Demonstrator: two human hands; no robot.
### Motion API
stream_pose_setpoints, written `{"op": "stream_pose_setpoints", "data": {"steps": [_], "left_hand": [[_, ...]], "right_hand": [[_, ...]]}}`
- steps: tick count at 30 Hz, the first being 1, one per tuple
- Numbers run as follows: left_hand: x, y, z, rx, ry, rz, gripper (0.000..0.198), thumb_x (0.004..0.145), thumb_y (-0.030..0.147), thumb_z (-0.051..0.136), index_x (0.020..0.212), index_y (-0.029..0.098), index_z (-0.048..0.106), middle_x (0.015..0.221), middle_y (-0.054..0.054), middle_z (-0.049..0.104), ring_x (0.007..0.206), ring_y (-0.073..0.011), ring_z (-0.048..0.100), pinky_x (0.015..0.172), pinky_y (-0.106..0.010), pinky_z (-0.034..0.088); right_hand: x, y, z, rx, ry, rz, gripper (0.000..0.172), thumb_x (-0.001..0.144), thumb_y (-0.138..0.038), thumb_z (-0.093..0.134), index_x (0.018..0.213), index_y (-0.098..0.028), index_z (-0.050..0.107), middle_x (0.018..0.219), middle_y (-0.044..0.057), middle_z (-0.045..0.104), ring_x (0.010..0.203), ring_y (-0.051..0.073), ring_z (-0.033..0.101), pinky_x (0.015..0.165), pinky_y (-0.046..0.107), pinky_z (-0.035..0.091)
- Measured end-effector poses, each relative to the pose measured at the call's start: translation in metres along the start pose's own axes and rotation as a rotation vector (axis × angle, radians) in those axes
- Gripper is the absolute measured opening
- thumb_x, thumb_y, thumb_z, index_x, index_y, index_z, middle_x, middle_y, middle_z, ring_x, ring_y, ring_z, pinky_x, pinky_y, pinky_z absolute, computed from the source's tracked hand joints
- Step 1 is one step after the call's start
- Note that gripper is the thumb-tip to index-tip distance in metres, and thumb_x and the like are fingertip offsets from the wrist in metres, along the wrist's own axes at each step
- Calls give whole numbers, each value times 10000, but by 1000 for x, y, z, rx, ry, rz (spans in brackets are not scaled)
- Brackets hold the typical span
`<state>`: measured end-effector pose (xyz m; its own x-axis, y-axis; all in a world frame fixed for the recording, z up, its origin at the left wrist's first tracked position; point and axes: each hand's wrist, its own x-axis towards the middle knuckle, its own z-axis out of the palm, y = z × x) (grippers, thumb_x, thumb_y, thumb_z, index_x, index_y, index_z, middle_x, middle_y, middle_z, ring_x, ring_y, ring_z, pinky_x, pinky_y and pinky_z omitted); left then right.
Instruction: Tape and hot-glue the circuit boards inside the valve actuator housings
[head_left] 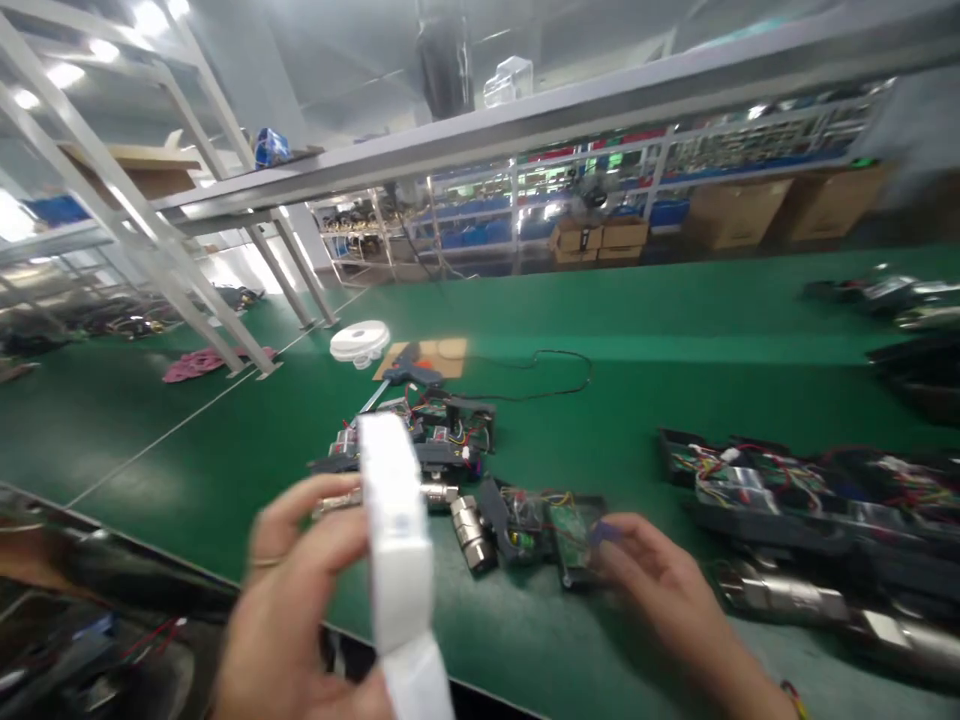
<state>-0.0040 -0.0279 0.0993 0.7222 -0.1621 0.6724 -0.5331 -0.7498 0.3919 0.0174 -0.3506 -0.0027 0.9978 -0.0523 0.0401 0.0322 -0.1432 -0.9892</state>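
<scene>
My left hand [300, 600] is closed around a long white band [397, 540], blurred, which looks like a roll of tape or labels seen edge-on. To the right, my right hand [660, 580] has its fingers pinched at the edge of an opened black housing with a green circuit board [571, 530]. A small purple piece [604, 533] shows at its fingertips; its kind is unclear. Beside the board lie a second black housing part [517, 520] with wires and a silver metal cylinder [472, 535]. More opened wired housings [472, 425] lie behind the white band.
On the green bench [637, 390] a glue gun [411, 368] rests on a cardboard piece [452, 352], near a white round spool [360, 342]. Several wired housings [795, 490] and metal cylinders [795, 595] line the right. A shelf rail [480, 130] crosses above.
</scene>
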Motion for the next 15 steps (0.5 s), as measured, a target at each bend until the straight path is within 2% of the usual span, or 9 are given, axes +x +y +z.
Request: {"op": "stream_pose_setpoints", "data": {"steps": [2,3,5,7,10,15], "left_hand": [[-3,19,37,-57,-156,118,310,774,323,614,1075,250,601,1021,-57,655,1054,-262,575,855,-381,503],[-6,28,55,-55,-183,139,296,764,284,582,1057,243,587,972,-54,659,1032,-265,569,894,-410,470],[-12,41,87,-27,-158,133,286,777,272,550,1058,227,568,948,-53,673,1012,-277,556,1001,-493,371],[-13,48,107,11,-91,109,281,821,317,555,1081,213,578,1001,-58,699,1040,-293,551,1095,-571,251],[0,52,120,85,-71,120,298,859,376,593,1101,203,609,1050,-52,713,1071,-298,557,1170,-606,111],[23,50,131,158,-154,160,258,852,402,640,1040,225,637,1010,-12,711,1058,-278,569,1207,-583,-13]], "right_hand": [[-3,2,-1,-53,23,-42,362,888,-564,644,977,-213,643,845,51,724,766,208,698,688,283,575],[-5,3,-1,-86,32,-68,328,900,-535,638,973,-215,648,857,47,726,792,212,701,709,285,573],[-7,2,-1,-139,42,-122,273,918,-486,627,965,-218,658,858,38,723,806,211,697,726,282,566],[-8,-1,-1,-163,53,-170,239,933,-449,612,972,-219,664,866,34,722,807,205,694,727,273,560],[-8,-7,-1,-201,62,-235,209,959,-401,581,1007,-219,671,899,36,727,833,196,693,726,253,552],[-8,-14,-1,-273,98,-347,145,966,-315,574,1025,-225,671,932,21,736,854,172,695,761,232,536]]}}
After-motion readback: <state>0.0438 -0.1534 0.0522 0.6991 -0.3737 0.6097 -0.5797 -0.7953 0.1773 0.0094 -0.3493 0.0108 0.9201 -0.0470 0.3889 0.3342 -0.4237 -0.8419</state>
